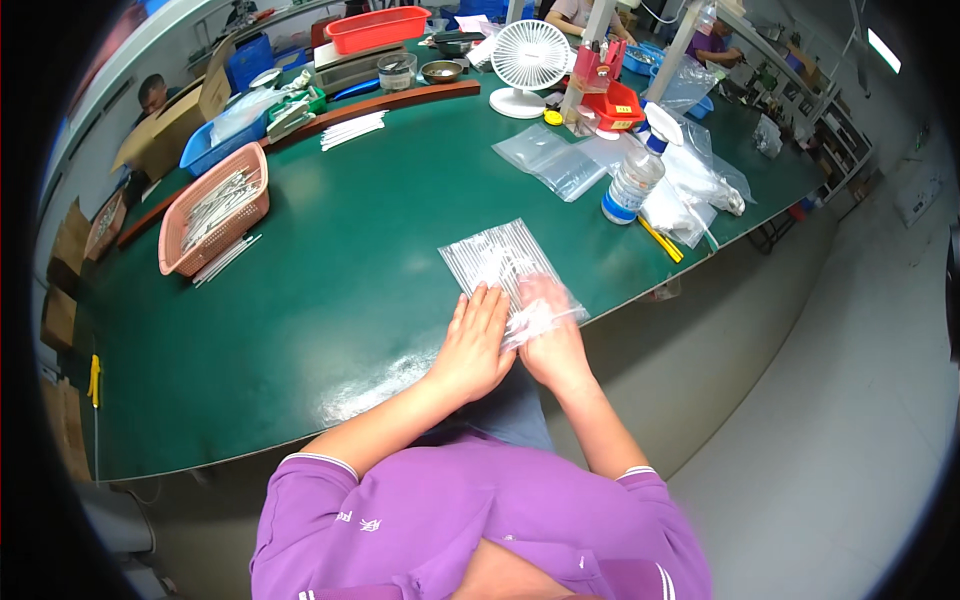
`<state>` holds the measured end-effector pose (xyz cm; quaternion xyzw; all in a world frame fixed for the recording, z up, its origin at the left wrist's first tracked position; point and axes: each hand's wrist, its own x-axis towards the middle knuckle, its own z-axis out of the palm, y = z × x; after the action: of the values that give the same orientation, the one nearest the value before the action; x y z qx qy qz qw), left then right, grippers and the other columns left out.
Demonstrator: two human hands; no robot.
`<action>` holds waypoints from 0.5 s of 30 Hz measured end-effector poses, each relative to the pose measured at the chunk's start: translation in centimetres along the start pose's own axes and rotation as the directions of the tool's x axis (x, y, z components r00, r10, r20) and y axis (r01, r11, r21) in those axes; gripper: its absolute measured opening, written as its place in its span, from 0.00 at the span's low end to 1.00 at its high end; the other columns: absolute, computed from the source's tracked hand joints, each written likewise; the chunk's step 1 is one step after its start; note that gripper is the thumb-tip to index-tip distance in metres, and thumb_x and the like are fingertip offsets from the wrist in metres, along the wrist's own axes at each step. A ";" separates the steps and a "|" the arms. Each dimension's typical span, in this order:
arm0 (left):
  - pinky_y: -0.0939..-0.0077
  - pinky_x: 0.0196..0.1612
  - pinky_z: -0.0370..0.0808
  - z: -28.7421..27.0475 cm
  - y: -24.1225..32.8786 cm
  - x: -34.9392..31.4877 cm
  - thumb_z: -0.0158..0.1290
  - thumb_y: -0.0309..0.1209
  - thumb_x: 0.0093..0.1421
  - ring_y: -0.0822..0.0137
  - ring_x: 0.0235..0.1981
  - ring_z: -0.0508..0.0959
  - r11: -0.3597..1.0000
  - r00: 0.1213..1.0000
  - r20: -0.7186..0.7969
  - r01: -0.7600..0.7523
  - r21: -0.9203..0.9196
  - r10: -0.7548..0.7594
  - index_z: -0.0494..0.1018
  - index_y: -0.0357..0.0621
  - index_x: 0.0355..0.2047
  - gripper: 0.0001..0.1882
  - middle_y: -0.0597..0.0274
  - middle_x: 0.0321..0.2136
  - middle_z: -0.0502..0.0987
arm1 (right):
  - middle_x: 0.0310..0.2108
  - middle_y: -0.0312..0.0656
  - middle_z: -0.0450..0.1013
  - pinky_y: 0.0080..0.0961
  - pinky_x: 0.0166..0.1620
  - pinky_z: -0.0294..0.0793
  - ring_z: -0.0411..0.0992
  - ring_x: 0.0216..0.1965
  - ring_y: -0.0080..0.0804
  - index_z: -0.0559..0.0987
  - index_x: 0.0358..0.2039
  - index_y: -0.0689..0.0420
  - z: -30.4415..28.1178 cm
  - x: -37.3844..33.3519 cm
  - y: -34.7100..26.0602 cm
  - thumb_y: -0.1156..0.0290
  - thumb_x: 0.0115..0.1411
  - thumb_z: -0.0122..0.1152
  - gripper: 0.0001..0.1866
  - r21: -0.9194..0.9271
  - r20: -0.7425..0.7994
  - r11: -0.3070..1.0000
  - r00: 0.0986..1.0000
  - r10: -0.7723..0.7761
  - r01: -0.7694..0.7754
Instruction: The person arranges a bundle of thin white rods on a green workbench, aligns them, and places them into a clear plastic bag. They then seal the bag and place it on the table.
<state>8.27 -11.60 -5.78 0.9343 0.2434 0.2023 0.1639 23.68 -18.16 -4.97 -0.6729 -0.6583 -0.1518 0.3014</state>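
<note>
A clear plastic bag point(495, 250) lies on the green table near its front edge, with several thin pale rods lined up side by side in it. My left hand point(475, 345) rests flat on the bag's near left part, fingers stretched out and pointing away from me. At the near right part is my right hand point(552, 335). Its fingers show blurred through the film; whether they are inside the bag or beneath it, I cannot tell.
At left, a pink basket point(167, 235) holds many rods, with loose rods point(228, 260) beside it. More rods point(352, 130) lie farther back. A white fan point(530, 55), a spray bottle point(632, 185), empty bags point(550, 160) and a yellow cutter point(660, 240) stand or lie at right.
</note>
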 end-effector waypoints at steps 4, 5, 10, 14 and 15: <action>0.47 0.74 0.45 -3.6 -1.4 0.8 0.58 0.44 0.61 0.41 0.73 0.50 0.979 0.989 0.137 -0.037 -0.199 0.065 0.57 0.30 0.66 0.41 0.38 0.69 0.55 | 0.56 0.56 0.72 0.45 0.64 0.65 0.66 0.61 0.54 0.75 0.54 0.64 -0.7 1.3 2.1 0.70 0.60 0.54 0.22 0.210 0.273 0.977 0.962 -0.026 -0.033; 0.48 0.73 0.47 -3.8 -2.0 1.4 0.57 0.46 0.62 0.42 0.73 0.50 0.973 0.995 0.090 -0.027 -0.228 0.049 0.60 0.32 0.65 0.40 0.39 0.69 0.56 | 0.56 0.56 0.72 0.47 0.63 0.65 0.67 0.60 0.55 0.75 0.54 0.64 0.6 0.4 3.4 0.70 0.60 0.54 0.21 0.108 0.082 0.994 0.996 -0.036 0.027; 0.52 0.74 0.47 -3.9 -5.0 3.1 0.49 0.41 0.68 0.46 0.73 0.52 0.993 0.996 0.094 0.010 -0.121 0.002 0.61 0.33 0.65 0.31 0.42 0.69 0.58 | 0.55 0.55 0.72 0.50 0.65 0.63 0.68 0.59 0.55 0.78 0.51 0.63 0.7 0.1 -0.3 0.71 0.59 0.55 0.19 0.254 0.100 0.956 0.979 -0.175 0.145; 0.52 0.74 0.47 -3.8 -7.1 3.7 0.47 0.38 0.69 0.48 0.73 0.52 0.996 0.991 0.107 -0.075 -0.042 0.079 0.62 0.36 0.65 0.28 0.46 0.69 0.58 | 0.57 0.53 0.71 0.50 0.68 0.59 0.67 0.60 0.55 0.77 0.53 0.59 0.3 0.5 2.8 0.68 0.61 0.53 0.20 0.241 0.102 0.970 0.995 0.013 -0.037; 0.52 0.74 0.48 -3.8 -7.0 3.9 0.47 0.37 0.69 0.48 0.73 0.52 0.996 0.991 0.100 -0.086 -0.039 0.090 0.62 0.37 0.65 0.28 0.47 0.69 0.58 | 0.58 0.52 0.71 0.50 0.68 0.58 0.66 0.60 0.55 0.77 0.54 0.58 0.1 0.5 2.6 0.68 0.61 0.52 0.21 0.166 0.109 0.986 0.993 -0.037 0.018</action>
<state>6.95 -2.95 -4.20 0.9503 0.1897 0.1656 0.1833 26.27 -17.60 -5.24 -0.6441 -0.6936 -0.0630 0.3164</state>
